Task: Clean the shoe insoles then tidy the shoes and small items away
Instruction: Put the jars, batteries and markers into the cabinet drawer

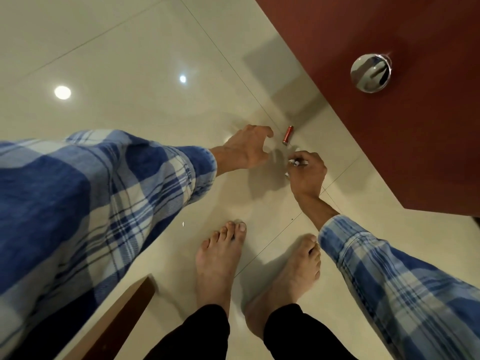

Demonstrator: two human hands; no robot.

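Note:
A small red cylinder that looks like a battery [287, 135] lies on the pale tiled floor [145, 74] beside the red-brown door. My left hand [246, 148] hovers just left of it, fingers spread and loosely curved, holding nothing. My right hand [307, 175] is below the battery, its fingers curled round small white and silver items [297, 162], which look like more batteries. No shoes or insoles are in view.
A red-brown door [389, 113] with a round metal knob [370, 73] fills the upper right. My bare feet [220, 258] stand below the hands. A brown wooden edge [122, 315] juts in at the lower left. A tiny white scrap [183, 224] lies on the floor.

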